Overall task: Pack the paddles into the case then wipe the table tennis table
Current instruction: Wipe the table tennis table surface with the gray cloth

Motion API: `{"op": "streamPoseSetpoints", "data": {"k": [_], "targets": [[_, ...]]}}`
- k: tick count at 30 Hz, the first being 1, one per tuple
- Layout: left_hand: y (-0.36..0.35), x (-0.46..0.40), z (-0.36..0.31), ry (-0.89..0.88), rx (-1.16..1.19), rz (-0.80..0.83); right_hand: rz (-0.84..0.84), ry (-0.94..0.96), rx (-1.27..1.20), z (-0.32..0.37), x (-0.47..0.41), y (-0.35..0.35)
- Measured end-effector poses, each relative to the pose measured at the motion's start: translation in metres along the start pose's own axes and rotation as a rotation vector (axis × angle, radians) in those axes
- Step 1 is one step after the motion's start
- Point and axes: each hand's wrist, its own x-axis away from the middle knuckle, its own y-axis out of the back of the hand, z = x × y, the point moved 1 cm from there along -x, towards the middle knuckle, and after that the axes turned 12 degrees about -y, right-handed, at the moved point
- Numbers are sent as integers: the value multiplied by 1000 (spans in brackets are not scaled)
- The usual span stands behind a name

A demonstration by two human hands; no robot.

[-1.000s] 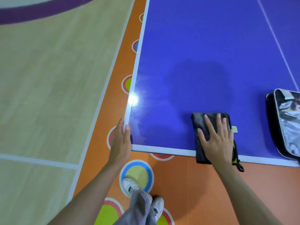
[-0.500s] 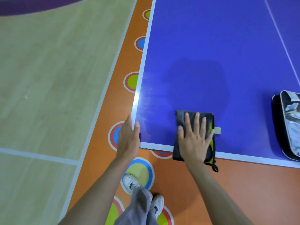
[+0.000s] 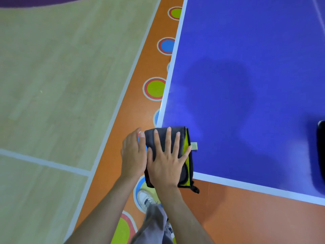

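With the case (image 3: 321, 155) barely in view at the edge, wiping is underway: the right hand (image 3: 167, 162) presses flat, straight fingers on the cloth (image 3: 185, 138) at the table (image 3: 246, 85) corner, while the left hand (image 3: 133, 154), fingers relaxed, rests beside it; much surface remains.

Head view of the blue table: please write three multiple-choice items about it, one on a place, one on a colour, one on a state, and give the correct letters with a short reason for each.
1. Where does the cloth lie on the table?
A. at its near left corner
B. in its middle
C. at its far right end

2. What colour shows on the inner layer of the folded cloth?
A. red
B. yellow-green
C. white

3. How is the right hand on the cloth?
A. clenched in a fist
B. pinching one corner
C. flat, with fingers spread

Answers:
1 A, the cloth covers the corner where the white edge lines meet and hangs over the near edge.
2 B, a yellow-green layer shows along the right side of the dark grey cloth.
3 C, the straight fingers press on top, while the left hand rests beside the cloth.
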Motion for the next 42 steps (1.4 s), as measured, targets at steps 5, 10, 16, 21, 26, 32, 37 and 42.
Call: {"op": "streamPoseSetpoints", "data": {"k": [5, 10, 16, 21, 26, 32, 37, 42], "targets": [[0, -24, -7, -38, -56, 41, 48, 4, -12, 2, -13, 5], [0, -57, -4, -58, -76, 40, 2, -5, -55, 13, -78, 4], [-21, -129, -10, -42, -32, 74, -38, -10, -25, 31, -197, 4], [-32, -197, -26, -86, -27, 182, -37, -48, 0, 50, -296, 8], [-38, -252, -29, -60, -44, 243, -30, -74, 14, 65, -380, 13], [-50, -274, -28, -15, -51, 282, -35, -87, 9, 82, -467, 14], [-59, -264, -36, -15, -27, 298, -24, -31, 4, 79, -504, 16], [-58, -233, -45, -3, 40, 276, -34, 20, 20, 64, -472, 20]]}}
